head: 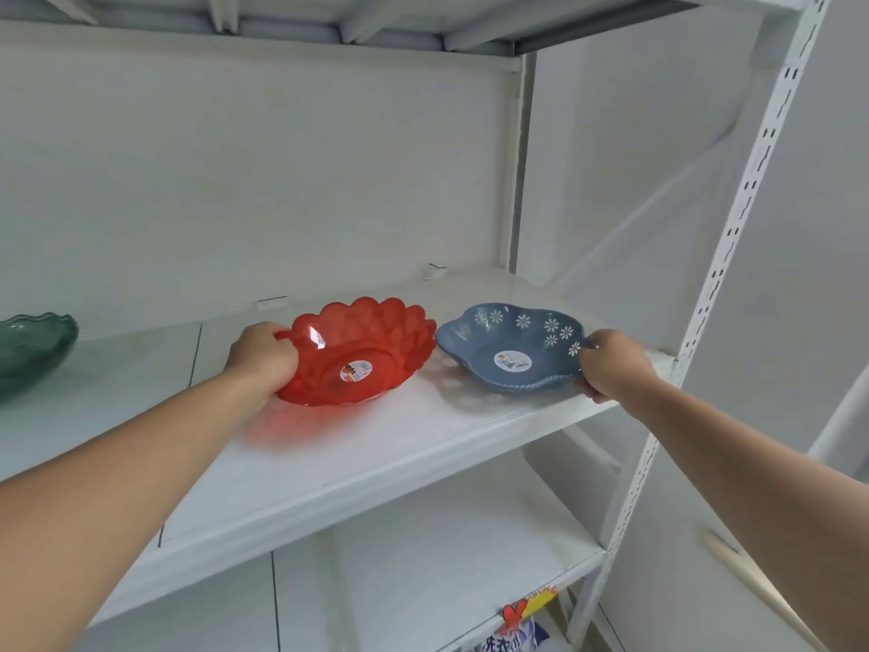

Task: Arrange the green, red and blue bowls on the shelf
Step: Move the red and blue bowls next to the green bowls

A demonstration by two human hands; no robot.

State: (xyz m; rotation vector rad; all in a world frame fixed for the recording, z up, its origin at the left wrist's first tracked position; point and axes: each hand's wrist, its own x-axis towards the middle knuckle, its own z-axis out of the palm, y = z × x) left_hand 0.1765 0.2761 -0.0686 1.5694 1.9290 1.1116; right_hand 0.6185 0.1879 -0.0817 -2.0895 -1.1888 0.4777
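A clear red bowl [371,341] with a scalloped rim sits on the white shelf [357,468], tilted slightly, and my left hand [261,357] grips its left rim. Just to its right lies a blue bowl [517,341] with white flowers, close to the red one. My right hand [611,364] holds the blue bowl's right rim near the shelf's right end. A dark green bowl [33,350] rests on the same shelf at the far left, partly cut off by the frame edge. Both red and blue bowls carry a round sticker inside.
A white slotted upright post [733,237] stands at the shelf's right front corner. Another shelf board [470,548] lies below, with a packaged item [512,640] under it. The top shelf's underside is overhead. A pale stick [762,600] leans at the lower right.
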